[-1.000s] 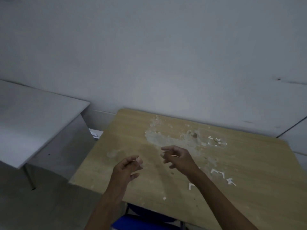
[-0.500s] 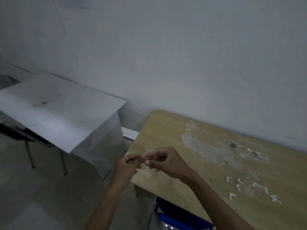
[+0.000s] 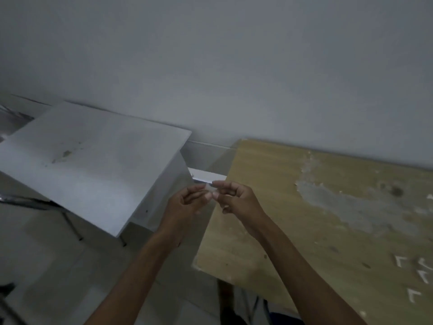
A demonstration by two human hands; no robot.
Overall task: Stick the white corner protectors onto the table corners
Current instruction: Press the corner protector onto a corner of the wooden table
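Observation:
My left hand (image 3: 187, 202) and my right hand (image 3: 236, 198) meet fingertip to fingertip over the left edge of the wooden table (image 3: 269, 207). Between them they pinch a small pale corner protector (image 3: 210, 189), mostly hidden by the fingers. Several white L-shaped corner protectors (image 3: 413, 294) lie loose on the table at the right edge of view. The table's near left corner (image 3: 195, 266) and far left corner (image 3: 241, 140) look bare.
A white table (image 3: 93, 165) on thin metal legs stands to the left, with a narrow gap to the wooden table. A white wall runs behind both. The wooden top has a large grey patch of scraped surface (image 3: 339, 202). A blue chair shows below the table.
The view has swung left, so the wooden table now sits on the right. My hands came together from apart and moved to the table's left edge, pinching the small piece.

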